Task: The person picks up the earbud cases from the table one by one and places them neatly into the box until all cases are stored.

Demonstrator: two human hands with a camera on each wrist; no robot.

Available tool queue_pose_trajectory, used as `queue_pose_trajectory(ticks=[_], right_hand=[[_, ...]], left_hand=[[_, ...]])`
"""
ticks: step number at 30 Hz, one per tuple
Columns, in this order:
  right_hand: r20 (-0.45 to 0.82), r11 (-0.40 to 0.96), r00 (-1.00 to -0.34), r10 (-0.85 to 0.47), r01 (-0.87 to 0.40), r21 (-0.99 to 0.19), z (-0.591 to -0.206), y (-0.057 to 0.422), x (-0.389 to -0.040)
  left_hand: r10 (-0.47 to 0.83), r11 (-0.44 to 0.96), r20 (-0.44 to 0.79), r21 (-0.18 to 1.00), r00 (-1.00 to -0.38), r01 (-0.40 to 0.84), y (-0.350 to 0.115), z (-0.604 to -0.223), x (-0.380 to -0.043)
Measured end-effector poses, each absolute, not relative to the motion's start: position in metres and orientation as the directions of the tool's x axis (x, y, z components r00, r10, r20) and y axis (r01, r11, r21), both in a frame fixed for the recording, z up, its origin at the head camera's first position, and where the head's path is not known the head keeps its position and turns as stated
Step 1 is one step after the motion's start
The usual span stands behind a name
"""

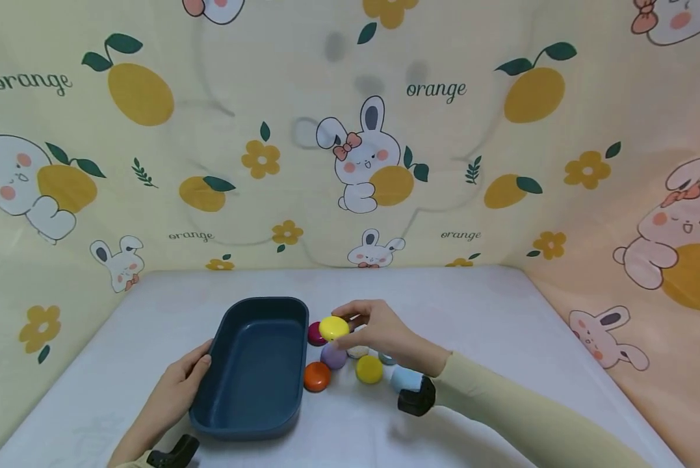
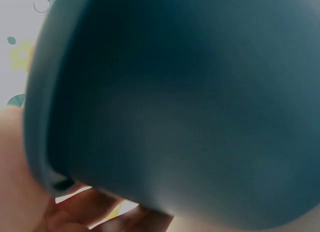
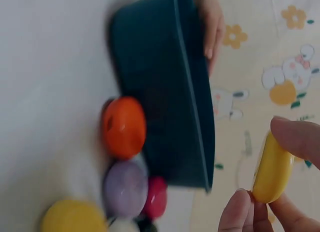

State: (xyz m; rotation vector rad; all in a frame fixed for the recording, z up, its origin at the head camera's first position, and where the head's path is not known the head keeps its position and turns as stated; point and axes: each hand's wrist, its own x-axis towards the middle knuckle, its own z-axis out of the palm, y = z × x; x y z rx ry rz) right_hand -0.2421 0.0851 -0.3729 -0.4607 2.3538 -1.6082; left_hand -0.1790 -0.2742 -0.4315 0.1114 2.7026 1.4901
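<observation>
My left hand [image 1: 177, 387] grips the left rim of a dark blue plastic tub [image 1: 250, 364], thumb at the edge and fingers along the outer wall. The tub's inside is bare. In my right hand [image 1: 387, 335] a glossy yellow rounded disc [image 1: 333, 327] is pinched between thumb and fingers; the right wrist view shows the disc [image 3: 274, 172] edge-on. It is held just right of the tub, over the other pieces. Beneath lie a magenta piece [image 1: 315, 335], a purple one [image 1: 333, 357] and an orange-red one [image 1: 317, 377] close against the tub's right wall.
Further right on the white tabletop [image 1: 443, 292] lie another yellow piece [image 1: 370, 369], a cream one [image 1: 358, 352], a grey-blue one [image 1: 387, 359] and a light blue one [image 1: 404, 378] partly behind the right wrist camera [image 1: 416, 398]. A printed cloth [image 1: 303, 65] hangs around the table.
</observation>
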Motion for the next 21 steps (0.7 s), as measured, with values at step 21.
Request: queue_pose_trajectory(ticks=[21], right_hand=[[-0.067, 0.377, -0.928, -0.367, -0.082, -0.923, -0.363, -0.044, -0.287]], left_hand=[[0.056, 0.575, -0.037, 0.818, -0.998, 0.002, -0.273, -0.433, -0.181]])
